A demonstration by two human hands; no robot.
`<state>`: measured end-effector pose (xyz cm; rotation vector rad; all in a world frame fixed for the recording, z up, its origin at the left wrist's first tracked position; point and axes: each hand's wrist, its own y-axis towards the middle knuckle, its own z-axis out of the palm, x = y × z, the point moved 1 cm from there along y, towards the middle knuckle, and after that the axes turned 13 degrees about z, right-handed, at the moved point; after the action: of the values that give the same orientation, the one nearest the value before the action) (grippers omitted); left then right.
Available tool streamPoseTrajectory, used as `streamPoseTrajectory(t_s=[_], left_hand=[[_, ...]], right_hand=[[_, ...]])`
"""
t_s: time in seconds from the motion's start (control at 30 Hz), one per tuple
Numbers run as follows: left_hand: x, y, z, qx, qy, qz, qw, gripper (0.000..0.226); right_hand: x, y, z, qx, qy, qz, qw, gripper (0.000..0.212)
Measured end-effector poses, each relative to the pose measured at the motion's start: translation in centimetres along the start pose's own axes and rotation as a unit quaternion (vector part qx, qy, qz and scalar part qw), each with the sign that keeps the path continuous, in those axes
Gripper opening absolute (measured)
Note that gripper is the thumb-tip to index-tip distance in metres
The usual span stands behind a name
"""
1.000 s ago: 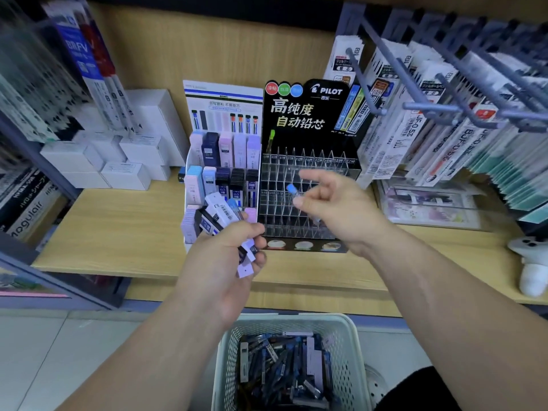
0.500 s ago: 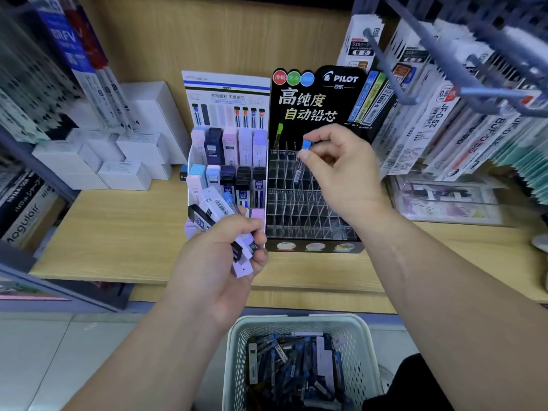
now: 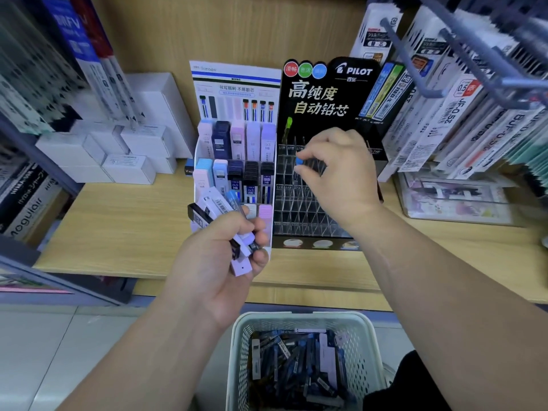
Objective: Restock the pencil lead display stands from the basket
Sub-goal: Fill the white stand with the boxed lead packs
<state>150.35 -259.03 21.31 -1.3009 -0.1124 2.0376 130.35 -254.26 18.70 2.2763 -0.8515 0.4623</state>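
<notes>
My left hand (image 3: 219, 256) grips a fanned bundle of lead cases (image 3: 218, 209), white, black and lilac, in front of the white tiered stand (image 3: 235, 161) that holds rows of pastel and dark cases. My right hand (image 3: 338, 173) pinches a slim blue-capped lead tube (image 3: 299, 161) over the upper rows of the black Pilot stand (image 3: 299, 209), whose clear grid of slots looks mostly bare. A single green tube (image 3: 288, 126) stands at the grid's back left. Below, a pale mesh basket (image 3: 366, 348) holds several more cases.
Both stands sit on a wooden shelf (image 3: 118, 226). White boxes (image 3: 130, 155) are stacked to the left, hanging refill packs (image 3: 462, 120) crowd the right on metal hooks, and a clear packet (image 3: 456, 200) lies at the right. Tiled floor shows below the shelf.
My right hand has carried the blue-capped tube up from mid-grid, then lowered it toward the back rows of the black stand. My left hand keeps its bundle almost still.
</notes>
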Motion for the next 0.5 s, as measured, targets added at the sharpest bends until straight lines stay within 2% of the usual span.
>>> streamPoseTrajectory(t_s=[0.1,0.33,0.4,0.43,0.5], left_hand=[[-0.1,-0.3,0.0,0.01,0.026,0.0,1.0,0.02],[-0.2,-0.9,0.2,0.044,0.033,0.003,0.999,0.019],[-0.2,-1.0,0.2,0.055,0.033,0.003,0.998,0.02],[-0.2,-1.0,0.1,0.06,0.035,0.004,0.998,0.02],[-0.1,-0.9,0.1,0.064,0.042,0.01,0.997,0.02]], right_hand=[[0.1,0.0,0.1,-0.009,-0.041,-0.001,0.999,0.022],[0.0,-0.3,-0.5,-0.027,-0.045,-0.004,0.999,0.012],[1.1,-0.1,-1.6,-0.02,0.037,0.02,0.999,0.01],[1.9,-0.1,-2.3,0.014,0.112,0.06,0.992,0.009],[3.7,-0.6,-3.4,0.133,0.269,0.144,0.943,0.012]])
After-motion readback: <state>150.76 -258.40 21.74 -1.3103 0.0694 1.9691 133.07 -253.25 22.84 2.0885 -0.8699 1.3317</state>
